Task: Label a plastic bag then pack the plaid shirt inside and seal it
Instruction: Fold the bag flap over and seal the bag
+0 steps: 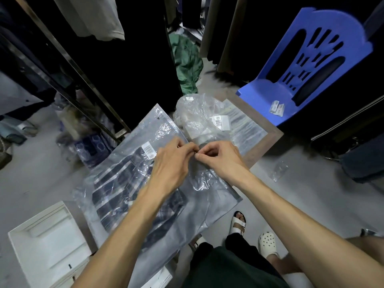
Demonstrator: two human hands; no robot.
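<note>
Both bare forearms reach forward from the bottom of the view, the left from about 7 o'clock and the right from about 4 o'clock, converging just above the middle. The left hand (pixel 172 163) is knuckles-up with its fingers curled in, thumb and forefinger pinched together at the edge of the clear plastic bag (pixel 207 204). The right hand (pixel 218 155) mirrors it, fingers folded into a loose fist and thumb tip pressed against the forefinger, nipping the same edge of film. The two sets of fingertips are almost touching each other; what exactly sits between them is too small to tell.

The bag lies flat beneath the hands, slanting from 11 o'clock to 5 o'clock, and the plaid shirt (pixel 116 183) shows through it at about 8 o'clock from the hands, dark with pale stripes. A white printed label (pixel 148 150) is stuck on the bag just left of the left hand.

At 12 o'clock from the hands sits a crumpled heap of clear bags (pixel 197 113) with a barcode sticker (pixel 219 121). A blue plastic chair (pixel 301 65) stands at 2 o'clock, small white labels (pixel 277 109) on its seat. A white tray (pixel 47 242) lies at 8 o'clock, near the frame's lower left.
</note>
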